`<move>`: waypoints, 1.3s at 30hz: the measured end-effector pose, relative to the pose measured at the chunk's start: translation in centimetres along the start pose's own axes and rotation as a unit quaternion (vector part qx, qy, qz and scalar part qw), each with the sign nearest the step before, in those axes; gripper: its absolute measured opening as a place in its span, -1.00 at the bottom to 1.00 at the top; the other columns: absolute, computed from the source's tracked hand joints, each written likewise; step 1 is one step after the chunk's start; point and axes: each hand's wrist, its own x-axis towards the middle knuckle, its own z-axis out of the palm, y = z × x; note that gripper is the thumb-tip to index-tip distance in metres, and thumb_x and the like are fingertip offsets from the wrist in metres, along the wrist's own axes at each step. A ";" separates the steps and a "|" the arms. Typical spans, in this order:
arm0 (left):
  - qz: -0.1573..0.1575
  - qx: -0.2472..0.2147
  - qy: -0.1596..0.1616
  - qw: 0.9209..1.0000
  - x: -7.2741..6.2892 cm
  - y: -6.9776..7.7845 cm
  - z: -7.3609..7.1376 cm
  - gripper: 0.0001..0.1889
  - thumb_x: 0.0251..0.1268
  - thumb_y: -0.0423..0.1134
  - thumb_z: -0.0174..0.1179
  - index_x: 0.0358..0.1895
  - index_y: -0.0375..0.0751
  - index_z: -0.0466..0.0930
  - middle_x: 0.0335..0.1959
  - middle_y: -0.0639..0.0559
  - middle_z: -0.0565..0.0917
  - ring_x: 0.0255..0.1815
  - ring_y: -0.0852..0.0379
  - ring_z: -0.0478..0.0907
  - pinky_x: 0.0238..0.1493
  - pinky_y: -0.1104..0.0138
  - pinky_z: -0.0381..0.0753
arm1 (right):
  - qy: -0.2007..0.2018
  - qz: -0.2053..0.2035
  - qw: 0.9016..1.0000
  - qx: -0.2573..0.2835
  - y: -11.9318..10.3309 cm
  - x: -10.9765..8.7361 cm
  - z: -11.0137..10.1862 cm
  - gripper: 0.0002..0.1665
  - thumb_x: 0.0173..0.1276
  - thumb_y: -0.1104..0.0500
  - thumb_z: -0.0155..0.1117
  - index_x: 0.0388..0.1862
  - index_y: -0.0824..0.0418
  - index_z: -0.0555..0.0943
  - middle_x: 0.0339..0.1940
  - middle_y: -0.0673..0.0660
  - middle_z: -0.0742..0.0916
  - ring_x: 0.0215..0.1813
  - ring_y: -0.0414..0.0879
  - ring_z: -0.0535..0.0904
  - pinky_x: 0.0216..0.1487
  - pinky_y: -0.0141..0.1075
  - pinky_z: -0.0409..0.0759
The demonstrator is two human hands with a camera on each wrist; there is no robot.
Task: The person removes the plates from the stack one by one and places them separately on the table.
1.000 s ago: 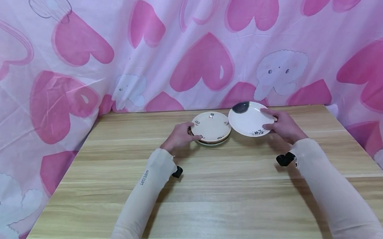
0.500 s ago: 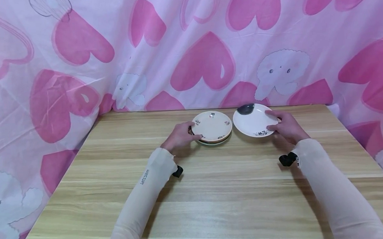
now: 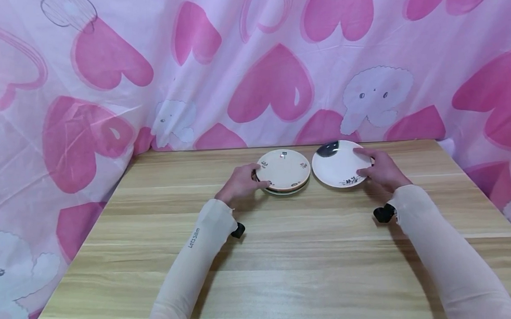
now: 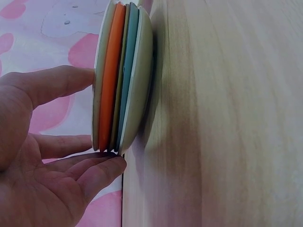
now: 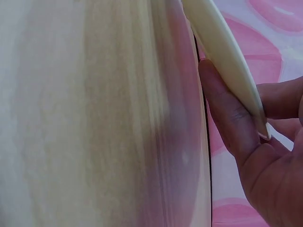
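In the head view my left hand [image 3: 242, 183] holds the left edge of a stack of plates [image 3: 284, 170]. The cream top plate has small printed motifs round its rim. From the left wrist view, orange, olive and teal plates [image 4: 127, 71] show edge-on in the stack, between pale ones; the thumb lies along the top rim and fingertips meet the lower edge. Right of the stack, my right hand [image 3: 383, 169] pinches a white plate [image 3: 340, 167] with a dark patch and a black floral print. In the right wrist view that plate [image 5: 227, 56] is tilted, with fingers beneath its edge.
The wood-grain table [image 3: 287, 264] extends towards me from both hands. Close behind the plates hangs a pink curtain [image 3: 269, 91] with hearts, and it continues along both sides. Black wrist mounts [image 3: 384, 213] sit under the sleeves.
My right hand has moved the white plate slightly right and lower, opening a small gap from the stack. The left hand stays at the stack's edge.
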 end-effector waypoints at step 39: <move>0.015 0.025 0.004 1.000 0.0 0.1 -0.1 -0.24 0.28 -0.02 0.35 0.47 -0.24 0.32 0.42 -0.19 0.46 0.45 -0.06 0.38 0.50 0.10 0.39 | 0.015 0.018 0.995 -0.101 0.3 1.4 0.4 -0.14 0.28 0.35 0.26 0.55 0.33 0.19 0.52 0.55 0.26 0.30 0.30 0.26 0.35 0.08 0.36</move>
